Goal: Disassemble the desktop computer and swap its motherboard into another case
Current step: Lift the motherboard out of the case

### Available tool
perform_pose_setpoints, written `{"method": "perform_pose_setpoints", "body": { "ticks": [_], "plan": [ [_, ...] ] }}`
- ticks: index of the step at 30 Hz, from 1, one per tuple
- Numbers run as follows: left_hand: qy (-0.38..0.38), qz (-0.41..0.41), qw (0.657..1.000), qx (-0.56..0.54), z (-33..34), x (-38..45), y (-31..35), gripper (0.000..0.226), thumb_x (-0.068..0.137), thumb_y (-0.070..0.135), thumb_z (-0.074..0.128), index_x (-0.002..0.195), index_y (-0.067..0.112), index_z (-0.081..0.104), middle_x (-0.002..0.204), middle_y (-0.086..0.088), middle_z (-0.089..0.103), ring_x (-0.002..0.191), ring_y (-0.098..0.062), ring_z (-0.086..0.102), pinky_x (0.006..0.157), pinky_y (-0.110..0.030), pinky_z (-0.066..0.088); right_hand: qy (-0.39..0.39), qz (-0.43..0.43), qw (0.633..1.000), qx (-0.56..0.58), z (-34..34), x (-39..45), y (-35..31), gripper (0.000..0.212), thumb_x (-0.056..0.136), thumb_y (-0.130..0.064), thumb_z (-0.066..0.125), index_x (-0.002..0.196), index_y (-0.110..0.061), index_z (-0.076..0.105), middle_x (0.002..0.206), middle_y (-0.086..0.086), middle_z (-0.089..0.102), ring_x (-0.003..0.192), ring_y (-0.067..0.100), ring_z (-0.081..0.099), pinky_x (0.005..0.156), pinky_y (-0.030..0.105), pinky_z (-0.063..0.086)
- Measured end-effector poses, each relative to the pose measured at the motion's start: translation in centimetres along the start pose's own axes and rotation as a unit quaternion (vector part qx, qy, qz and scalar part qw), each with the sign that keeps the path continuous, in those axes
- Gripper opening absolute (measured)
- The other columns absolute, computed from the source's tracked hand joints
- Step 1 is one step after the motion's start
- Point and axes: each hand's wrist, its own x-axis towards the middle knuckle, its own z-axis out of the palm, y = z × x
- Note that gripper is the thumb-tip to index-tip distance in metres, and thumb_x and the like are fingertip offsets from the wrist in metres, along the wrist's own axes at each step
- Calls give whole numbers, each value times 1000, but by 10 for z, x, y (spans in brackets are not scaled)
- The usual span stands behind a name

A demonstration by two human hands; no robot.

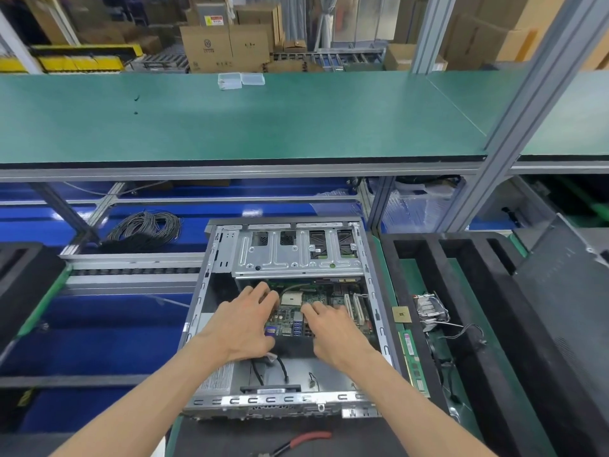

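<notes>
An open grey desktop case (211, 258) lies flat in front of me, its silver drive cage (296, 258) at the far end. The green motherboard (313, 296) sits inside the case. My left hand (244, 321) rests on the board's left part, fingers stretched forward. My right hand (333, 324) rests on the board's middle, fingers spread toward the socket (291, 298). Both hands touch the board; whether fingers curl under an edge is hidden. White expansion slots (356, 311) stand to the right of my right hand.
Right of the case lie a CPU chip (401, 315), a heatsink with fan cable (431, 308) and RAM sticks (413, 361). Black foam trays (438, 258) sit further right. Red-handled pliers (306, 438) lie at the near edge. A cable coil (145, 229) lies at the left; a green shelf (230, 127) spans above.
</notes>
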Motion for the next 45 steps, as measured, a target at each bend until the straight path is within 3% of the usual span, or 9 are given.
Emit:
{"method": "perform_pose_setpoints", "body": {
  "ticks": [7, 14, 20, 29, 32, 34, 37, 40, 45],
  "plan": [
    [-22, -26, 999, -2, 5, 3, 5, 55, 76, 31, 63, 124, 38, 37, 120, 14, 54, 108, -17, 52, 72, -40, 51, 4, -2, 999, 36, -9, 1, -1, 50, 80, 4, 52, 126, -11, 44, 111, 8, 54, 93, 31, 58, 96, 48, 41],
    [44, -36, 995, -81, 3, -1, 2, 59, 73, 17, 57, 128, 38, 60, 130, 18, 56, 116, -13, 52, 81, -38, 54, 9, 8, 997, 74, -23, 2, -3, 51, 76, 6, 54, 124, -11, 45, 104, 6, 52, 88, 31, 56, 84, 43, 41],
    [79, -54, 987, -128, -3, -4, 3, 64, 72, 11, 59, 131, 33, 64, 141, 11, 57, 129, -15, 53, 101, -39, 50, 24, 9, 997, 71, -37, 5, -9, 44, 75, 6, 55, 117, -8, 48, 105, 10, 55, 91, 34, 56, 71, 36, 32],
    [137, -66, 974, -165, -19, -5, -5, 63, 64, 1, 57, 118, 28, 74, 128, 1, 68, 113, -23, 66, 94, -40, 55, 13, 7, 995, 101, -58, 19, -17, 34, 74, 6, 53, 106, -5, 51, 85, 5, 45, 76, 29, 46, 61, 35, 32],
    [141, -77, 971, -178, -24, -4, -6, 62, 64, 1, 55, 115, 29, 75, 122, 3, 71, 106, -22, 68, 90, -36, 56, 4, 12, 995, 103, -64, 20, -16, 32, 74, 6, 52, 104, -5, 50, 75, 3, 39, 69, 28, 44, 49, 32, 25],
    [125, -91, 969, -191, -30, -4, -6, 62, 64, 4, 52, 114, 33, 76, 109, 6, 76, 88, -19, 70, 76, -31, 57, 0, 13, 994, 113, -68, 21, -16, 30, 73, 7, 50, 101, -5, 50, 73, 2, 36, 64, 24, 40, 46, 30, 22],
    [111, -108, 966, -206, -41, -5, -4, 59, 66, 10, 49, 109, 40, 76, 70, 7, 73, 55, -14, 59, 50, -26, 48, -12, 11, 992, 128, -74, 24, -14, 26, 72, 7, 50, 94, -8, 47, 73, 3, 38, 62, 21, 40, 46, 29, 22],
    [110, -114, 971, -177, -53, -5, 1, 58, 68, 5, 56, 109, 42, 75, 53, 6, 63, 43, -10, 47, 42, -21, 37, -17, 17, 989, 146, -79, 25, -11, 23, 70, 8, 50, 88, -8, 47, 71, 5, 41, 60, 17, 40, 45, 28, 23],
    [56, -118, 982, -137, -65, 0, 2, 62, 68, 6, 55, 117, 39, 73, 71, -5, 73, 49, -22, 55, 50, -32, 55, -17, 22, 988, 152, -85, 22, -8, 22, 70, 7, 49, 86, -8, 45, 72, 5, 40, 60, 18, 40, 45, 28, 23]
  ]
}}
